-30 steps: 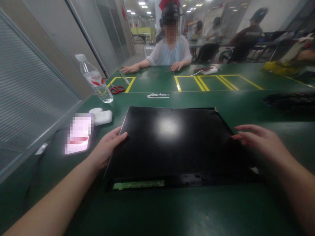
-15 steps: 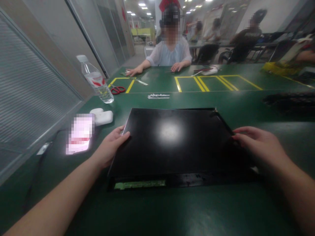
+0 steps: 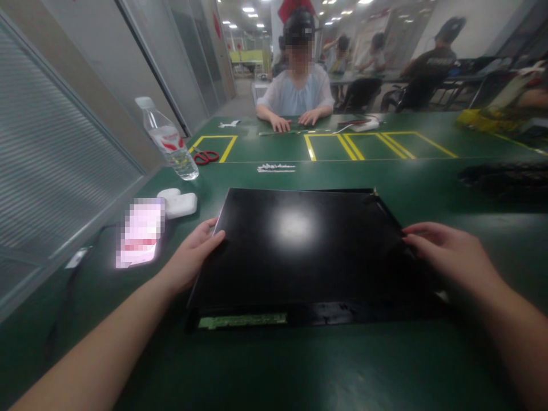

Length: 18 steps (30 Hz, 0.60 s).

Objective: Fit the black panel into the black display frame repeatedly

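- Right hand (image 3: 449, 251), looser a moment ago, now has fingertips drawn together at the three o'clock edge of the screen (image 3: 257, 257); cannot tell if they grip.
- Left hand (image 3: 192, 251) clamps its nine o'clock edge, so both sides are attended.
- The screen sits central above the surface (image 3: 363, 359).
- Phone (image 3: 140, 234) at nine, bottle (image 3: 169, 140) at ten, neither obstructing.

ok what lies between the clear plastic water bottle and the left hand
Rounded white objects lie on the green table between the bottle and the left hand, as the head view shows.
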Tool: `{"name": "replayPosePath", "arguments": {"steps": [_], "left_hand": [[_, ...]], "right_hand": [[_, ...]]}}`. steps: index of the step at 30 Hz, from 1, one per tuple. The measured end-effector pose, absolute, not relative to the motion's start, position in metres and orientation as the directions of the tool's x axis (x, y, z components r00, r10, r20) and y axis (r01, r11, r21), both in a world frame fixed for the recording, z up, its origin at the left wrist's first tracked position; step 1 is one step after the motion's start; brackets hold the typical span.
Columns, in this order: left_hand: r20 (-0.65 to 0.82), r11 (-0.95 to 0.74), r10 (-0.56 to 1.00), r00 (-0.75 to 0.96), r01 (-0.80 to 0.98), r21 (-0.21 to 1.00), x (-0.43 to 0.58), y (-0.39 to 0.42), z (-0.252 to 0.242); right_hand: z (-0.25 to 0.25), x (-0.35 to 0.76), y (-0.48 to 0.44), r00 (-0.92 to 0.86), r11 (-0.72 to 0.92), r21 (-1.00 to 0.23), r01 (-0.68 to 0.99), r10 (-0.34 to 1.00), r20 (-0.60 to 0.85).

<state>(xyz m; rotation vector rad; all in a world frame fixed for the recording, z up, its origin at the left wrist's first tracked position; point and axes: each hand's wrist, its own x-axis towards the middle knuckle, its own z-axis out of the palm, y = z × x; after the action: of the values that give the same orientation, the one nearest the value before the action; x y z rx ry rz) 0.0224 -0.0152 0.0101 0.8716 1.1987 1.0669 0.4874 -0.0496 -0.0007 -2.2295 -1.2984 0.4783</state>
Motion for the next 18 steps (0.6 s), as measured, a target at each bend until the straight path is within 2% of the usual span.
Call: {"name": "replayPosePath", "arguments": {"steps": [6, 10, 15, 17, 18], "left_hand": [[-0.307, 0.302, 0.952, -0.006, -0.163, 0.939, 0.028, -0.015, 0.011], [-0.303, 0.296, 0.953, -0.024, -0.155, 0.943, 0.028, -0.015, 0.011], [-0.275, 0.271, 0.961, -0.001, -0.176, 0.946, 0.026, -0.015, 0.007], [-0.265, 0.262, 0.964, 0.003, -0.181, 0.948, 0.025, -0.014, 0.005], [-0.265, 0.262, 0.964, 0.006, -0.182, 0.948, 0.025, -0.014, 0.005]], "right_hand": [[0.010, 0.474, -0.056, 0.426, -0.375, -0.526, 0.763, 0.904, -0.026], [0.009, 0.468, -0.059, 0.343, -0.300, -0.392, 0.869, 0.938, 0.042], [0.017, 0.457, -0.059, 0.280, -0.268, -0.243, 0.932, 0.960, 0.017], [0.025, 0.451, -0.067, 0.275, -0.258, -0.281, 0.924, 0.961, 0.020], [0.028, 0.449, -0.076, 0.263, -0.233, -0.356, 0.905, 0.964, 0.036]]}}
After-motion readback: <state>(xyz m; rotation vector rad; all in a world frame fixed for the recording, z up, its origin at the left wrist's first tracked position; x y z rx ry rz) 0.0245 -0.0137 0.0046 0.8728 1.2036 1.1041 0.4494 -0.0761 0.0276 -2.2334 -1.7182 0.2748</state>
